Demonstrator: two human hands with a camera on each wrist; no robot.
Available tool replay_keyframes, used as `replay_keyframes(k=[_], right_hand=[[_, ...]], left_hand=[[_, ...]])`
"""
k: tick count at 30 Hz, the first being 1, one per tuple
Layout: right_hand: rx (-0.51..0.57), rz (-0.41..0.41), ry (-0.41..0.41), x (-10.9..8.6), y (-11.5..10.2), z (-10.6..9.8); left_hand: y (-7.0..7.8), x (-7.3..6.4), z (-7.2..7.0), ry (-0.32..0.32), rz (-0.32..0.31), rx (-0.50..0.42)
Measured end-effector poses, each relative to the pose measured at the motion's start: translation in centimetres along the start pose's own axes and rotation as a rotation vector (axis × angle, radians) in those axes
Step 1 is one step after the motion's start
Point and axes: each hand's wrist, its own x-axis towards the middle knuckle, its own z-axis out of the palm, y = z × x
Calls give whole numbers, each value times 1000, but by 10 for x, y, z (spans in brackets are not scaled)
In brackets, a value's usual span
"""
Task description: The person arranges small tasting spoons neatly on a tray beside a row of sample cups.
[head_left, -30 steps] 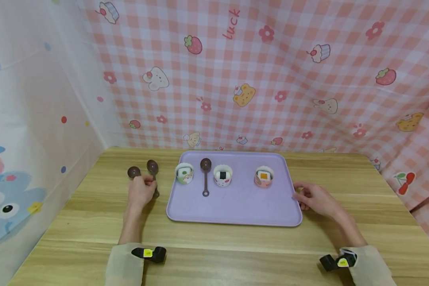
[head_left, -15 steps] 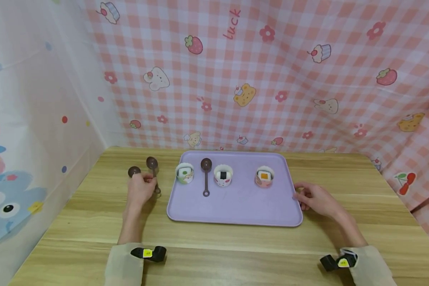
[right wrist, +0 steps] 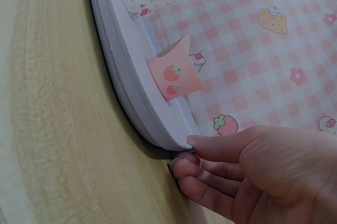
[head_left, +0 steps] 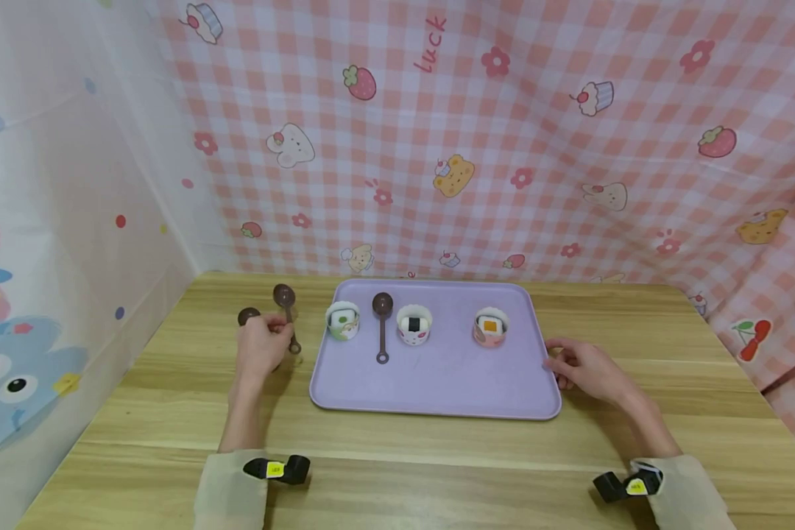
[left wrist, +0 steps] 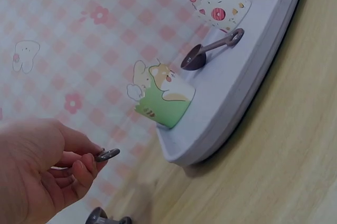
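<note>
My left hand [head_left: 261,346] pinches the handle of a brown measuring spoon [head_left: 283,296] between thumb and fingers, held above the table. In the left wrist view only the handle's looped end [left wrist: 108,154] sticks out of the fingers. Below that hand lies a second measuring spoon [head_left: 248,315], largely hidden by it. A third measuring spoon [head_left: 382,305] rests on the lilac tray [head_left: 437,386], between a green paper cup [head_left: 342,322] and a white paper cup [head_left: 414,325]. My right hand [head_left: 589,368] grips the tray's right edge, thumb on the rim and fingers below.
A pink paper cup [head_left: 490,327] stands toward the tray's right side. Each of the cups holds a small white sushi-like piece with a different topping. Behind the wooden table [head_left: 424,464] hangs a pink checked cloth [head_left: 404,132]; a pale printed cloth borders the left.
The measuring spoon in my left hand has risen off the table and its bowl has moved away from me. My right hand and the tray stay in place.
</note>
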Motion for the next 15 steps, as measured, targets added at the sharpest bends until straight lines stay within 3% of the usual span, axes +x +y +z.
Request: replay_keyframes(k=[15], right_hand=[[5,-17,0,0,2,0]], left_hand=[[15,-1,1,36,46,-1]])
